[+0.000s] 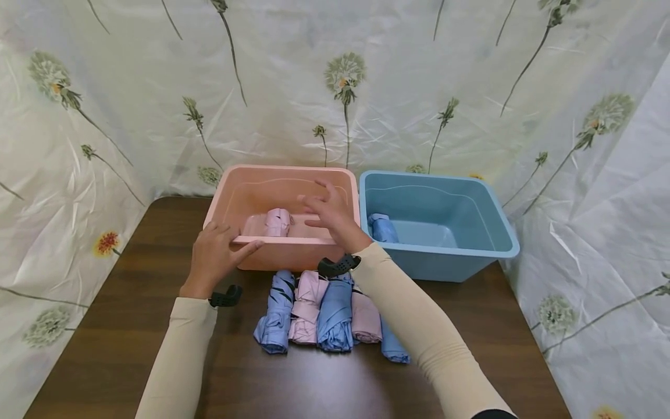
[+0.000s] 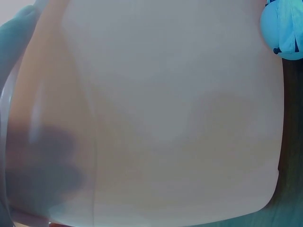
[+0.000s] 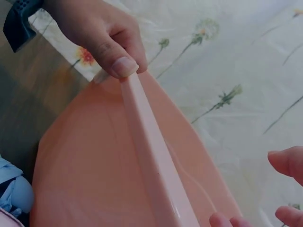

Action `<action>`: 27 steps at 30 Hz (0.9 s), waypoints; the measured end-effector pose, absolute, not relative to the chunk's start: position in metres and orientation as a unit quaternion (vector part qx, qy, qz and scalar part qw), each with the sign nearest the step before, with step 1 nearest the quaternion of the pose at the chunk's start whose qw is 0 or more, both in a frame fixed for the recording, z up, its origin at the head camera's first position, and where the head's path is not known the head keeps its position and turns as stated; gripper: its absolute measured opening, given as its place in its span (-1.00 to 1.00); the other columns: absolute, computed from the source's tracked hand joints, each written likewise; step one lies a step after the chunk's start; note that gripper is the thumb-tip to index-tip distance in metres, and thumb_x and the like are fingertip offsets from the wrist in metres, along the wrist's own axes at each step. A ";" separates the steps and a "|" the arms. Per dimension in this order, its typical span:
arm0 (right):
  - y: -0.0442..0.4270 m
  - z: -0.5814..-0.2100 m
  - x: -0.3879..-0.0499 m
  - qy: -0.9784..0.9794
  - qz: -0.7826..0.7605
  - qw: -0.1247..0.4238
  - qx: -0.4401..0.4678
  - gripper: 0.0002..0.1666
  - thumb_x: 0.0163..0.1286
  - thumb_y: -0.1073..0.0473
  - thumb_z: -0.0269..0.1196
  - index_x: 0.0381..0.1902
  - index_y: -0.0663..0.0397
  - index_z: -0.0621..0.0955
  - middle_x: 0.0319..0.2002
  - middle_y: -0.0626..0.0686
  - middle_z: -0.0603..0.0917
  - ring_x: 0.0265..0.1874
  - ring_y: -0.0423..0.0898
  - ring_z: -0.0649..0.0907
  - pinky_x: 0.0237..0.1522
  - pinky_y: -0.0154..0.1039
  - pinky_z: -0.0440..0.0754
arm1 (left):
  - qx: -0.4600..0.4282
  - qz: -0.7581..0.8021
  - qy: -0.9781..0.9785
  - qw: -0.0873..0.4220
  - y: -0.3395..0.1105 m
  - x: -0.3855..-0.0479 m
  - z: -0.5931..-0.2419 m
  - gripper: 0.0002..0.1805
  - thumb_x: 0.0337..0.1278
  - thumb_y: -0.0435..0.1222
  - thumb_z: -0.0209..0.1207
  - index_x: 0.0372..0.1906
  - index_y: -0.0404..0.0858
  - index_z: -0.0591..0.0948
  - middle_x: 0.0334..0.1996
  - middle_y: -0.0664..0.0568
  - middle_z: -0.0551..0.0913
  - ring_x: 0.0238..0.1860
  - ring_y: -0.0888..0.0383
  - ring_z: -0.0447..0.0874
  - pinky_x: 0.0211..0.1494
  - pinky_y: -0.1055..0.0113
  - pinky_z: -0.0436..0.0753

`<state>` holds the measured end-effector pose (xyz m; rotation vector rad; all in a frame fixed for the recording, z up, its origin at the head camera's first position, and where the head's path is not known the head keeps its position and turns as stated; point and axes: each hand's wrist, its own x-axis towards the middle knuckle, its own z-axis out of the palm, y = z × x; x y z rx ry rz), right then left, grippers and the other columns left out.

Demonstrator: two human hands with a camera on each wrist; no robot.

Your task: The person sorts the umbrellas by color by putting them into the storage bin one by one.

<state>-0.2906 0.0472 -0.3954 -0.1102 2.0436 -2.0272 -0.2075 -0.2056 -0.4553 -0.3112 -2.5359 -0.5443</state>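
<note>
- At eleven o'clock from the person, the pink bin (image 1: 282,256) stands on the brown table (image 1: 131,320); inside it lies one pink folded umbrella (image 1: 278,222).
- The left hand (image 1: 211,253) grips this bin's rim at its eight o'clock corner, thumb outside.
- The right hand (image 1: 332,215) is released, fingers spread, above the bin's three o'clock part.
- At one o'clock, just beside, is the blue bin (image 1: 434,265), with a blue folded umbrella (image 1: 384,228) at its nine o'clock end.
- At five o'clock of the pink bin lies a row of umbrellas (image 1: 335,317); the right sleeve (image 1: 434,326) partly hides its three o'clock end.
</note>
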 end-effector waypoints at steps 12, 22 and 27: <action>0.074 -0.374 -0.273 0.705 -0.699 0.098 -0.071 -0.18 0.24 0.04 0.37 0.40 -0.21 0.27 0.12 0.22 0.48 0.01 0.11 0.63 -0.16 0.07 0.62 | -0.117 -0.201 -0.935 0.268 -0.208 -0.209 -0.459 -0.45 -0.20 0.13 0.41 -0.66 -0.16 0.38 -0.67 0.04 0.31 -0.48 0.05 0.28 -0.38 0.15 0.27; 0.106 -0.366 -0.244 0.696 -0.704 0.089 -0.107 -0.17 0.21 0.02 0.40 0.39 -0.30 0.29 0.10 0.18 0.51 0.01 0.13 0.63 -0.15 0.10 0.61 | -0.118 -0.192 -0.937 0.269 -0.209 -0.208 -0.457 -0.43 -0.17 0.17 0.37 -0.66 -0.17 0.39 -0.68 0.04 0.31 -0.48 0.04 0.29 -0.38 0.14 0.28; 0.121 -0.360 -0.230 0.691 -0.709 0.084 -0.114 -0.18 0.25 0.06 0.37 0.40 -0.25 0.27 0.15 0.18 0.49 0.02 0.12 0.62 -0.11 0.11 0.59 | -0.122 -0.197 -0.936 0.267 -0.208 -0.208 -0.457 -0.44 -0.17 0.16 0.38 -0.66 -0.17 0.39 -0.68 0.03 0.31 -0.49 0.04 0.29 -0.38 0.15 0.27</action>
